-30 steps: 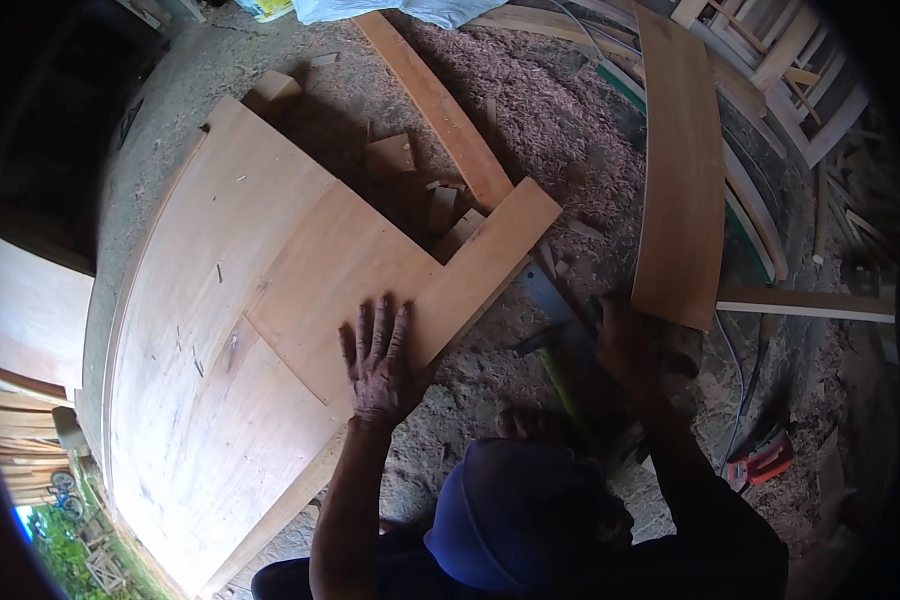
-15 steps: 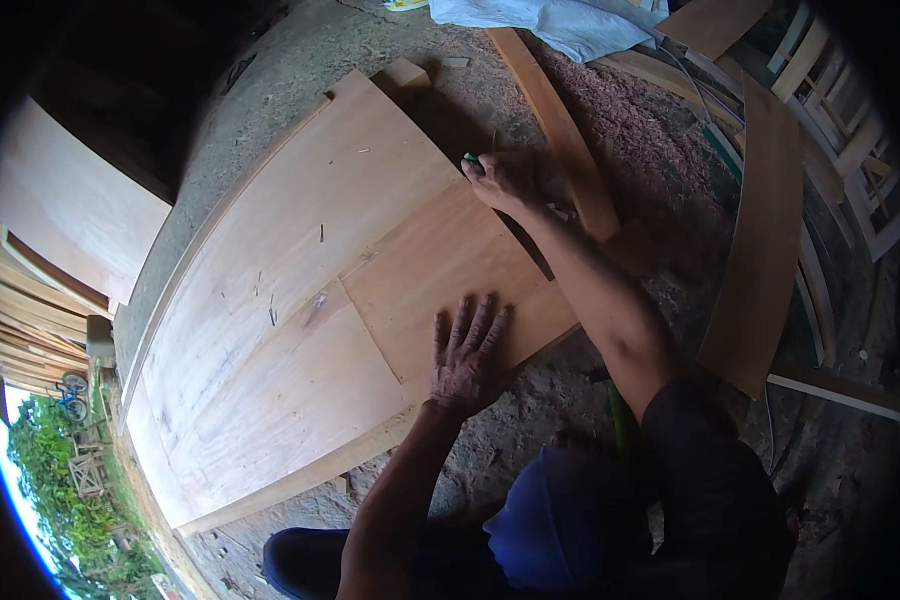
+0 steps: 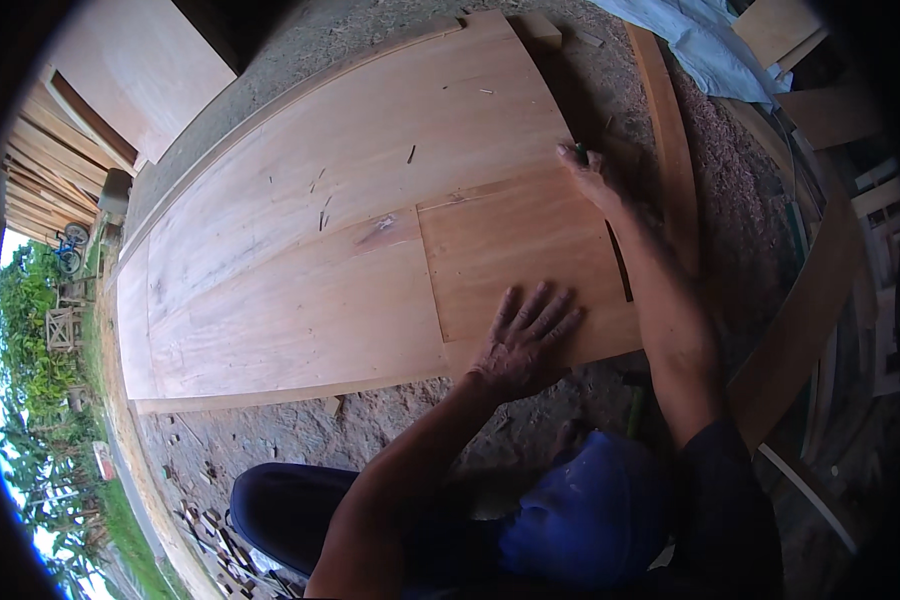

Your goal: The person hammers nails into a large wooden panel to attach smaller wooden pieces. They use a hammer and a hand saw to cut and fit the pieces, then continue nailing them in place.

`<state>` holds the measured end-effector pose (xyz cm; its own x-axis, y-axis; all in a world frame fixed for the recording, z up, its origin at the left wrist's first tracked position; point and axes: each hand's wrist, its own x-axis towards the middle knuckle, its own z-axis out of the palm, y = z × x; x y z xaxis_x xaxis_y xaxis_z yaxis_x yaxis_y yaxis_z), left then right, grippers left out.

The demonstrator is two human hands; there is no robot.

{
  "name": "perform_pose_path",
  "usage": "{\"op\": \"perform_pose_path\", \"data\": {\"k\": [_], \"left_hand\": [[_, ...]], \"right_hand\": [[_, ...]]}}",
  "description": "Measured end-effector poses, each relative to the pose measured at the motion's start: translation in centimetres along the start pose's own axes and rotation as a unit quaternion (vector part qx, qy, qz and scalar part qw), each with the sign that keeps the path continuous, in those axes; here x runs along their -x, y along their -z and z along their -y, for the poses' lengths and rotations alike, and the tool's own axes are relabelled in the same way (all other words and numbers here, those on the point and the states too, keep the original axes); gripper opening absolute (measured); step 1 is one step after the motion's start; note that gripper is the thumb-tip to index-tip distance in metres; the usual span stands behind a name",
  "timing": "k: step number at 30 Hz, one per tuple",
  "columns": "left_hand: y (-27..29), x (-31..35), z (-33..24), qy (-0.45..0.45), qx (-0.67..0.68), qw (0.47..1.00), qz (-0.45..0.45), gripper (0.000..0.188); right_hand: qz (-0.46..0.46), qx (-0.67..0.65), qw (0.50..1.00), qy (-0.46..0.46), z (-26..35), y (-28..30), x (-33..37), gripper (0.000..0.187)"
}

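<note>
A large pale plywood panel (image 3: 300, 300) lies low over the ground, with a few loose slivers on it. Toward its right end sits a browner rectangular plywood section (image 3: 520, 240) with a visible seam. My left hand (image 3: 525, 345) rests flat on that section near the close edge, fingers spread, holding nothing. At the panel's right edge, my right hand (image 3: 592, 182) is closed around a small green thing (image 3: 581, 153); most of it is hidden in the fingers, so its kind is unclear. A dark gap shows beside the right forearm.
Beyond the right hand lie a long wooden plank (image 3: 663, 130) and a white sheet (image 3: 705, 45). A wood block (image 3: 538, 30) touches the far corner. More boards (image 3: 800, 310) stand at right. Another plywood sheet (image 3: 135, 75) and stacked timber (image 3: 45, 165) are at left. Wood scraps (image 3: 225, 550) litter the lower left.
The whole view has turned, so the panel and both hands appear shifted right. My left hand stays flat on the panel, and my right hand still grips the green thing at the edge.
</note>
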<state>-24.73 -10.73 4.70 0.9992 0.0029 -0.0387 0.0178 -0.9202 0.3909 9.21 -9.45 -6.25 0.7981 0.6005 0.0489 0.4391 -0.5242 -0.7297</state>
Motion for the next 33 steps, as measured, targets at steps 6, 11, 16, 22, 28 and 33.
{"op": "perform_pose_path", "data": {"k": [6, 11, 16, 22, 28, 33], "left_hand": [[-0.3, 2.6, -0.7, 0.001, 0.020, 1.000, 0.012, 0.096], [-0.7, 2.3, -1.6, -0.014, 0.012, 1.000, -0.002, 0.097], [-0.8, 1.9, -2.4, -0.009, 0.004, 1.000, 0.013, 0.098], [0.1, 2.8, -1.1, -0.010, 0.029, 0.999, 0.012, 0.083], [-1.5, 2.0, -1.4, 0.029, -0.011, 0.999, -0.037, 0.060], [-1.8, 2.0, -1.8, 0.092, -0.009, 0.993, -0.069, 0.057]], "right_hand": [[0.040, 0.047, 0.998, -0.035, 4.7, 3.6, 5.5, 0.064], [-0.119, -0.016, 0.992, 0.029, 4.8, 12.7, 7.4, 0.048], [-0.103, -0.146, 0.983, -0.037, 4.7, 21.0, 22.7, 0.054], [0.057, -0.395, 0.877, -0.266, 4.1, 15.1, 42.0, 0.021], [0.383, -0.301, 0.839, -0.243, 0.8, 4.0, 44.9, 0.022], [0.402, -0.255, 0.854, -0.210, 0.9, 1.0, 44.0, 0.024]]}}
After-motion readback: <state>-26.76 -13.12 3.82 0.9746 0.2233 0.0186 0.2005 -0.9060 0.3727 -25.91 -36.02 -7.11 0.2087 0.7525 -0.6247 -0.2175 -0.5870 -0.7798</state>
